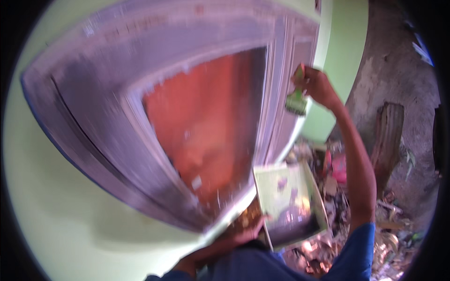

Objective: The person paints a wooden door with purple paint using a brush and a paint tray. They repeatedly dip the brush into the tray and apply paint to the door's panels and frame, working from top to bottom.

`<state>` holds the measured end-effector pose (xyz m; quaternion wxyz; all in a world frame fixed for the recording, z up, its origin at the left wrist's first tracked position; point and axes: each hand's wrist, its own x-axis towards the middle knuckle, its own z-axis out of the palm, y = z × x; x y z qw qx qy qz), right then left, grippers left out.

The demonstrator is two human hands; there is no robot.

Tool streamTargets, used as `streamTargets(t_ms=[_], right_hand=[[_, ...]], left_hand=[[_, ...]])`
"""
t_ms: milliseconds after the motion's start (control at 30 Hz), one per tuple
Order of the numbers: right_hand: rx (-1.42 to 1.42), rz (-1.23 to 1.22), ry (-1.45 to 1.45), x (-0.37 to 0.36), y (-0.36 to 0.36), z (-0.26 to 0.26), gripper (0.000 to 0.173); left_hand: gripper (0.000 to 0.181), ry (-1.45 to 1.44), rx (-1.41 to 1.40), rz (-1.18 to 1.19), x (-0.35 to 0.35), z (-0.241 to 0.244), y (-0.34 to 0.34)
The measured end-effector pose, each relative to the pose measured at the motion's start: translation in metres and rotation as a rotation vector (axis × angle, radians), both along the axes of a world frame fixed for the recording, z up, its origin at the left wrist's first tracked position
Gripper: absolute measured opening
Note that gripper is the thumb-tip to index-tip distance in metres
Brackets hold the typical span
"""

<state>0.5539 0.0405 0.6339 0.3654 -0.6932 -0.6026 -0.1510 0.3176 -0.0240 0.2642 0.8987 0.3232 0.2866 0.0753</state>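
My right hand [313, 84] is raised at the right side of a window frame, closed around the green handle of a paintbrush [297, 102] whose bristle end hangs down. With my left hand [255, 228] I hold the near left edge of a pale paint tray [281, 175]; dark purple paint lies in its lower end. The wooden window frame [105, 123] is coated in purple-grey and surrounds a glass pane [200, 130] that looks reddish orange, with pale specks on it. Blur hides whether the bristles touch the frame.
Light green wall [45, 182] surrounds the window. Below and to the right, dry leaves and litter [390, 242] cover the ground. A pink object [337, 167] lies among them, and a wooden post or log [388, 137] stands by the bare grey ground or wall.
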Motion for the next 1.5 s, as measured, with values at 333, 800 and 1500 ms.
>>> streamTargets(t_ms=[333,800,1500], right_hand=[[0.169,-0.046,0.88,-0.016,-0.102,-0.138,0.026],[0.01,-0.205,1.007,-0.051,-0.206,-0.268,0.01],[-0.019,-0.327,0.58,-0.096,-0.211,-0.342,0.011]], left_hand=[[0.038,0.065,0.211,-0.016,0.02,-0.032,0.015],[0.04,-0.033,0.079,-0.04,0.02,-0.019,0.017],[0.026,0.091,-0.029,-0.001,0.04,-0.038,0.015]])
